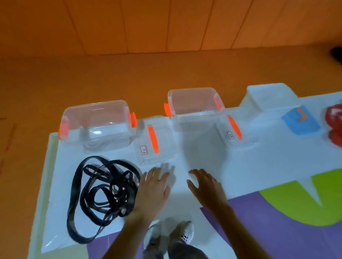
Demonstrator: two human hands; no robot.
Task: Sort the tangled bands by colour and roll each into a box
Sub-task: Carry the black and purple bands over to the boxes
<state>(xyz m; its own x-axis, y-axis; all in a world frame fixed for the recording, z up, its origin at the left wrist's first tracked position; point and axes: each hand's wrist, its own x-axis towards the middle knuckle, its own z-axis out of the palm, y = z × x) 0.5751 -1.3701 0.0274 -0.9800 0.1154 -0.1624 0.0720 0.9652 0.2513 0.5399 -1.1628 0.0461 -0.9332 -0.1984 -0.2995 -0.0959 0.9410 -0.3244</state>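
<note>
A tangle of black bands lies on the white surface at the left. My left hand is spread flat just to the right of the tangle, its edge by the bands, holding nothing. My right hand hovers beside it with loosely bent fingers, empty. Behind them stand two clear boxes with orange clips, the left box and the right box, both open. Their clear lids, the left lid and the right lid, lie beside them. A heap of red bands sits at the far right edge.
A blue card with an orange mark lies left of the red bands. A white block stands behind the surface. Orange floor surrounds the surface; a purple and green mat lies in front. My shoes show below.
</note>
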